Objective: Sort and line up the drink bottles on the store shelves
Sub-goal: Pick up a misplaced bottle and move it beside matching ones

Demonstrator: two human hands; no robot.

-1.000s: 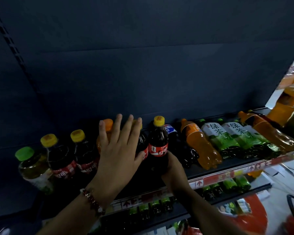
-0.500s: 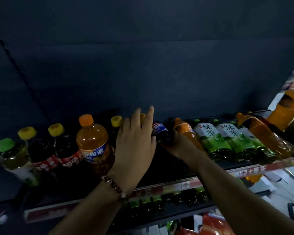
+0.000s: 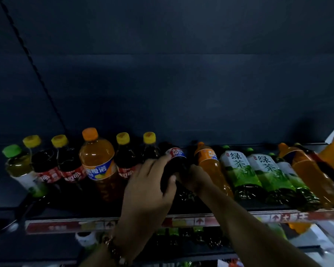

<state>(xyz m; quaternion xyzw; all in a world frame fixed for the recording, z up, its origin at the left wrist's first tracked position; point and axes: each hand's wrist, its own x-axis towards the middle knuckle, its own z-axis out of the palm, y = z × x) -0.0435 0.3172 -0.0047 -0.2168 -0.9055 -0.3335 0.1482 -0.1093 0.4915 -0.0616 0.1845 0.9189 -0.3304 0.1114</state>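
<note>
- A dark cola bottle with a red-and-blue label (image 3: 175,162) is gripped by both hands near the middle of the shelf (image 3: 66,225), and it is taken as the landmark here.
- The left hand (image 3: 149,186) is wrapped around the left side of that bottle, with the fingers curled over its shoulder and the thumb pressed on its front; a beaded bracelet (image 3: 114,251) is worn on the wrist.
- The right hand (image 3: 196,177) is closed on the bottle's lower right side, touching the left hand's thumb.
- Whether the bottle's base rests on the shelf cannot be told, since it is hidden by the hands.
- Just left of the held bottle, two yellow-capped cola bottles (image 3: 127,160) are seen upright.
- Further left, a larger orange soda bottle with a blue label (image 3: 96,160) is seen, then two more yellow-capped cola bottles (image 3: 46,164), then a green-capped bottle (image 3: 17,164) at the far left.
- Just right of the held bottle, an orange drink bottle (image 3: 210,164) is seen, leaning back.
- Beyond it, two green tea bottles (image 3: 237,170) are set side by side, then another orange bottle (image 3: 305,170) further right.
- Below the held bottle, a red price strip (image 3: 278,217) is fixed along the shelf's front edge.
</note>
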